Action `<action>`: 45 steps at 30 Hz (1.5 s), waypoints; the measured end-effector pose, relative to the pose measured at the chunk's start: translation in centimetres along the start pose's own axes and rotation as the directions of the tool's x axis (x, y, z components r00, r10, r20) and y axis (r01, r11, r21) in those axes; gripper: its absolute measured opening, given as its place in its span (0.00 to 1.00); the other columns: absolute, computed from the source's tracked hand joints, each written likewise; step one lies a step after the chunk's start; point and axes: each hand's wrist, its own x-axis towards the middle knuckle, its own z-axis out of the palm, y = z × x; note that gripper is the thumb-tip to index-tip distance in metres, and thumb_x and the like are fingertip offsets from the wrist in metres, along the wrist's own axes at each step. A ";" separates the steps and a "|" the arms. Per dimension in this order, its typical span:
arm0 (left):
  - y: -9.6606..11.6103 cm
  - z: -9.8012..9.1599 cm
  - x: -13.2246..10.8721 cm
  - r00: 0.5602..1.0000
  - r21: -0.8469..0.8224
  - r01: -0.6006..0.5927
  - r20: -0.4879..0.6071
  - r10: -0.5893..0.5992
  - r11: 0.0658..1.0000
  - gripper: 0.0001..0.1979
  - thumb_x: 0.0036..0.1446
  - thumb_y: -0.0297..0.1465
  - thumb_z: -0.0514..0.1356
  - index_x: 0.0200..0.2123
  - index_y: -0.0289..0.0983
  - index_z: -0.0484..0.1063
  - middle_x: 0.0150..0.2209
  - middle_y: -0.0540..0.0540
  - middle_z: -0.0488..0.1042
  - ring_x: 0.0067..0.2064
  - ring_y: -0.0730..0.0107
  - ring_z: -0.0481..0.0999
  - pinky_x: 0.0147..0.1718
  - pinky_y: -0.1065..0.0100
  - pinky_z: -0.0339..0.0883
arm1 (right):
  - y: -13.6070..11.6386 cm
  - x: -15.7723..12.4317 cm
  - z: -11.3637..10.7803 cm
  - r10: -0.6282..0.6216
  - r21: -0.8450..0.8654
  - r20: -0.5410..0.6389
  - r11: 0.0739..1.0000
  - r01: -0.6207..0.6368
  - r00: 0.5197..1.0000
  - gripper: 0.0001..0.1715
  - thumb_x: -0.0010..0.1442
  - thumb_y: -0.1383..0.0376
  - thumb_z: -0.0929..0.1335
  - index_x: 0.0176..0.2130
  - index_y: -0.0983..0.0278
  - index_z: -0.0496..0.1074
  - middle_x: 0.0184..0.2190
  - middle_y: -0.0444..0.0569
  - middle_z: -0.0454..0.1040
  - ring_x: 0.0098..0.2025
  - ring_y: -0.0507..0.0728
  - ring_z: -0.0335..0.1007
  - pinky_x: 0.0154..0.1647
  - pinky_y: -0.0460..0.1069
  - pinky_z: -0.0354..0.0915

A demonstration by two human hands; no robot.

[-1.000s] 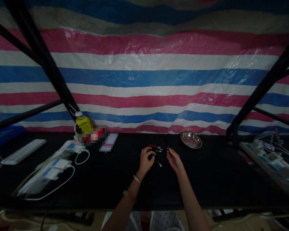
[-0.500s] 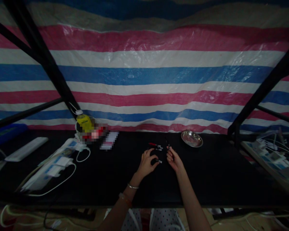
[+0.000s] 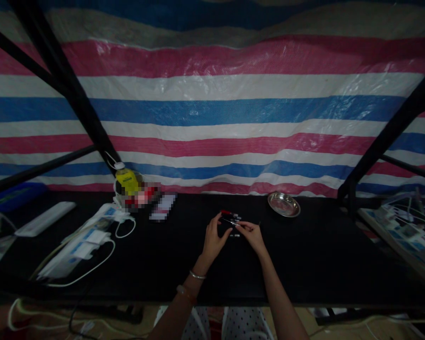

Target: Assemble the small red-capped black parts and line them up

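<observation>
My right hand (image 3: 252, 235) pinches one end of a thin dark pen-like item (image 3: 230, 221), which lies slantwise between my hands. My left hand (image 3: 213, 238) is at the other end of that item, thumb and index finger spread apart in a curve, with nothing clearly gripped. Just beyond my fingers, a red pen-like item (image 3: 228, 213) rests on the black table (image 3: 156, 259). A small dark piece with a silvery part (image 3: 235, 235) sits between my two hands. Other small dark pieces there are partly hidden by my fingers.
A round metal dish (image 3: 284, 205) stands at the back right. On the left are a yellow-labelled bottle (image 3: 128, 181), a blurred phone-like item (image 3: 163, 207), white power strips with cables (image 3: 81, 245) and a blue tray (image 3: 17, 197). More cables and chargers (image 3: 407, 231) lie far right.
My right hand has moved left and turned toward my left hand, swinging the thin item from upright to slanted. My left hand has let go of the small dark piece with the silvery part.
</observation>
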 end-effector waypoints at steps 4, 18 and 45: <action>-0.1 0.0 -0.1 0.999 -0.007 -0.048 0.009 0.048 0.999 0.23 0.59 0.36 0.53 0.57 0.44 0.54 0.51 0.43 0.63 0.44 0.69 0.69 0.48 0.61 0.63 | -0.2 -0.2 0.0 -0.043 -0.050 0.017 0.998 0.044 0.999 0.25 0.41 0.51 0.73 0.33 0.67 0.77 0.12 0.35 0.50 0.17 0.45 0.39 0.19 0.45 0.38; 0.5 -0.8 0.3 0.992 0.086 0.001 0.122 -0.011 0.996 0.09 0.60 0.34 0.51 0.38 0.41 0.70 0.38 0.48 0.72 0.42 0.67 0.69 0.42 0.62 0.60 | -0.5 -0.1 -1.3 -0.121 -0.090 -0.375 0.992 0.094 0.919 0.30 0.47 0.46 0.67 0.37 0.69 0.75 0.17 0.42 0.64 0.19 0.49 0.52 0.20 0.45 0.50; -0.4 -0.2 0.1 0.961 0.183 0.011 0.270 -0.061 0.983 0.24 0.39 0.47 0.66 0.40 0.44 0.71 0.43 0.48 0.71 0.48 0.59 0.66 0.47 0.57 0.54 | 0.9 -0.3 -2.1 -0.304 -0.843 -0.319 0.523 -0.122 0.897 0.21 0.58 0.58 0.60 0.47 0.63 0.69 0.38 0.55 0.67 0.43 0.62 0.59 0.38 0.52 0.57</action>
